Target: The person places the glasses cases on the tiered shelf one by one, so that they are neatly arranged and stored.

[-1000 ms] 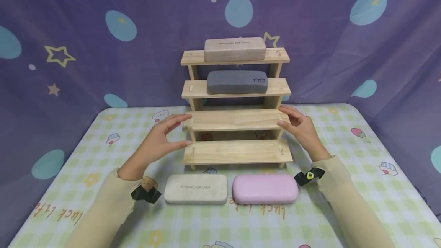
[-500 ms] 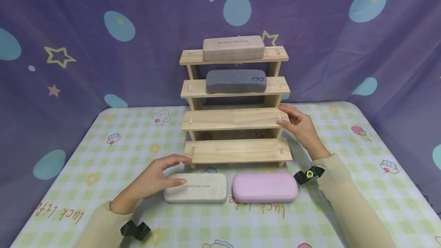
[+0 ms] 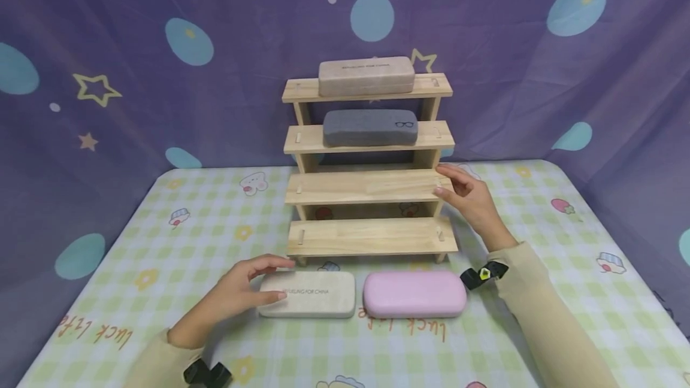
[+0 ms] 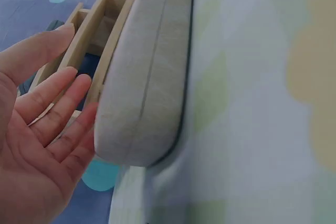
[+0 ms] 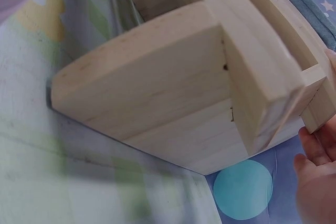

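Note:
My left hand (image 3: 239, 286) is at the left end of a cream glasses case (image 3: 323, 295) printed with lettering. In the head view its thumb overlaps the case's top; the left wrist view has the fingers (image 4: 58, 114) loosely spread beside the case's end (image 4: 142, 108). My right hand (image 3: 471, 199) holds the right end of the second-lowest step of a wooden display stand (image 3: 372, 238), with thumb in front and fingers behind. In the right wrist view, fingers (image 5: 315, 148) meet the board's end. A pink glasses case (image 3: 415, 295) lies right of the cream one.
A beige glasses case (image 3: 366, 78) sits on the stand's top step, and a grey-blue one (image 3: 370, 129) on the step below. A checked cloth (image 3: 135, 244) covers the table. Behind hangs a purple patterned curtain (image 3: 259, 47).
My left hand has left the left side of the stand and come down toward me to the cream glasses case. My right hand stays on the stand.

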### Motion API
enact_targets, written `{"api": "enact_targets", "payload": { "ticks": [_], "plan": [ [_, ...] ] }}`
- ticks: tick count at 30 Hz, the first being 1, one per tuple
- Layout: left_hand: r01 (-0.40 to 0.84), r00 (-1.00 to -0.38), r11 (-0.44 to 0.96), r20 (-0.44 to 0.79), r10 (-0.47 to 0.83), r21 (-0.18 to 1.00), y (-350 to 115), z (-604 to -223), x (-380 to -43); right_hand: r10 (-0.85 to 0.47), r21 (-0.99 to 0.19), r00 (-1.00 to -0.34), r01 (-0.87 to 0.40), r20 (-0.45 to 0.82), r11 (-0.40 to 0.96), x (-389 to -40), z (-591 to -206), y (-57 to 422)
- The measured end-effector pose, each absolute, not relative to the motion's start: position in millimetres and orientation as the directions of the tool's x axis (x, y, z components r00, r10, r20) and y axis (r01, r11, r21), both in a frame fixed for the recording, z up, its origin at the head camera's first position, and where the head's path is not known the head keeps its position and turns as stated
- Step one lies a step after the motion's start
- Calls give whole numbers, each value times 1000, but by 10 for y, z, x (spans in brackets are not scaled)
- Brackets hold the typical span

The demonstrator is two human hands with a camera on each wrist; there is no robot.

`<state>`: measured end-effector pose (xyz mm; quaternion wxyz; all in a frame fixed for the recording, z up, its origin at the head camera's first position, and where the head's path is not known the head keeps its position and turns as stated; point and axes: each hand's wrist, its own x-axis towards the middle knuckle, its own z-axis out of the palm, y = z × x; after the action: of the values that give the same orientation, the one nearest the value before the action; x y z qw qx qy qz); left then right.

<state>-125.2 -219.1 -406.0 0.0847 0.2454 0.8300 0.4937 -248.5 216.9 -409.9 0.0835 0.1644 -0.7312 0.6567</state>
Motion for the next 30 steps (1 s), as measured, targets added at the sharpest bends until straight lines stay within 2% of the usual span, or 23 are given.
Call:
{"api": "enact_targets", "payload": {
  "ticks": [4,17,25,30],
  "plan": [
    [284,-865,399,53,498,872,-2206,-4102,-1238,-133,-931,-930,-356,344,78,-2481,-4096,2177],
    [242,-791,379,-45,610,893,-2291,-4272,-1281,-131,-932,-928,-358,349,55,-2497,-4118,2177],
    [294,-752,403,-51,657,867,-2323,-4280,-1310,-131,-932,-927,-360,351,52,-2489,-4109,2179],
    [378,-729,400,2,684,835,-2343,-4288,-1349,-132,-931,-926,-361,352,47,-2501,-4124,2185]
  ]
}}
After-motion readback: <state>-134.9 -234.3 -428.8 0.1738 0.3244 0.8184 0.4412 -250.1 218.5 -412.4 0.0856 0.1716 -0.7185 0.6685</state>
